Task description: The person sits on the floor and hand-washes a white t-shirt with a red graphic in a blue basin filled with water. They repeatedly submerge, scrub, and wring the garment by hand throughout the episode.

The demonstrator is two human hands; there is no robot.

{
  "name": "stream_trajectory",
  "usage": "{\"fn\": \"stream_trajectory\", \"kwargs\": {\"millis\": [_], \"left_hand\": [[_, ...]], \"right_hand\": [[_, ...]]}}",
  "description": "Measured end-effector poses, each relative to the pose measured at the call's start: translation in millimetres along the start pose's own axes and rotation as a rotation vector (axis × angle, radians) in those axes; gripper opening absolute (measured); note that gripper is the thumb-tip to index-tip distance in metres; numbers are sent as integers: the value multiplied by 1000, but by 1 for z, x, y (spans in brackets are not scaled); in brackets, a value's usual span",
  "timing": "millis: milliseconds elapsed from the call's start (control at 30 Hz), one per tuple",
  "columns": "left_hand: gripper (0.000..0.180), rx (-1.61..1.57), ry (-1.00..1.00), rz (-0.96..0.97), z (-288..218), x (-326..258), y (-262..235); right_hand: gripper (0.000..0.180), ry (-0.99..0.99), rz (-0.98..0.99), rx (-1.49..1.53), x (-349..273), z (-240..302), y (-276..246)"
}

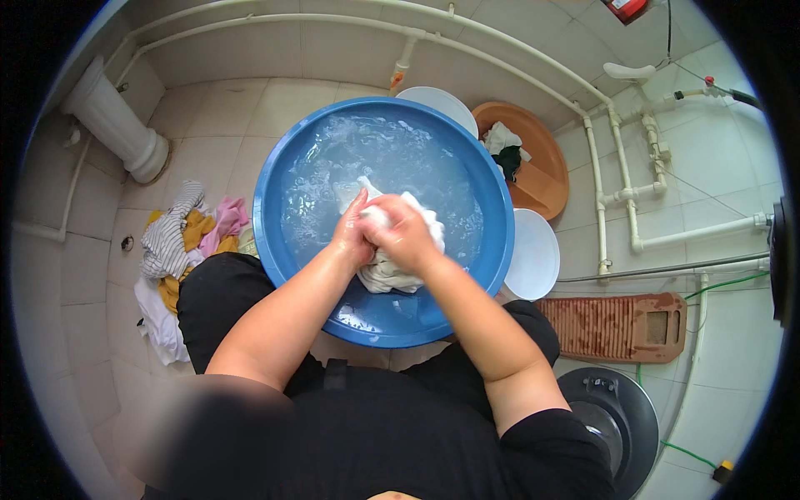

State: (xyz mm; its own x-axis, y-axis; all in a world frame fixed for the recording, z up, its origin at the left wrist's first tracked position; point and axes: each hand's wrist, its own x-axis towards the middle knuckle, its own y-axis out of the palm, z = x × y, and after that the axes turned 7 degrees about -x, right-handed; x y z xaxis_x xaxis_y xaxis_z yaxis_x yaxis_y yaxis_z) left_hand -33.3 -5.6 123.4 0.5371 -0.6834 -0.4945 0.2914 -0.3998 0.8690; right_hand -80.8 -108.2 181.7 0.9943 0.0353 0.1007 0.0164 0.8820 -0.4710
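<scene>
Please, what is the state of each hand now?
Left hand: touching the white cloth; grip cannot be told.
Right hand: closed, holding the cloth.

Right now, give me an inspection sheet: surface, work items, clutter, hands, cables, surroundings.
Surface: pale tiled floor.
Work items: white cloth in a blue basin of sudsy water.
Clutter: clothes pile left; orange-brown basin and brown washboard right.
Hands: right hand grips the cloth; left hand against it, grip unclear.
Cables: green cord, right side.
Surroundings: white pipes along the walls.
</scene>
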Motion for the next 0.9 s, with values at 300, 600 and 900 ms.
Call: {"fn": "stream_trajectory", "kwargs": {"millis": [300,600,900], "left_hand": [[42,57,-28,53,24,0,9],[37,29,23,-64,18,-4,-7],[44,4,147,-86,7,-12,9]], "right_hand": [[22,-17,-502,-425,2,-18,1],[24,-243,-327,-368,-1,-14,17],[65,582,-287,-108,5,-145,-73]]}}
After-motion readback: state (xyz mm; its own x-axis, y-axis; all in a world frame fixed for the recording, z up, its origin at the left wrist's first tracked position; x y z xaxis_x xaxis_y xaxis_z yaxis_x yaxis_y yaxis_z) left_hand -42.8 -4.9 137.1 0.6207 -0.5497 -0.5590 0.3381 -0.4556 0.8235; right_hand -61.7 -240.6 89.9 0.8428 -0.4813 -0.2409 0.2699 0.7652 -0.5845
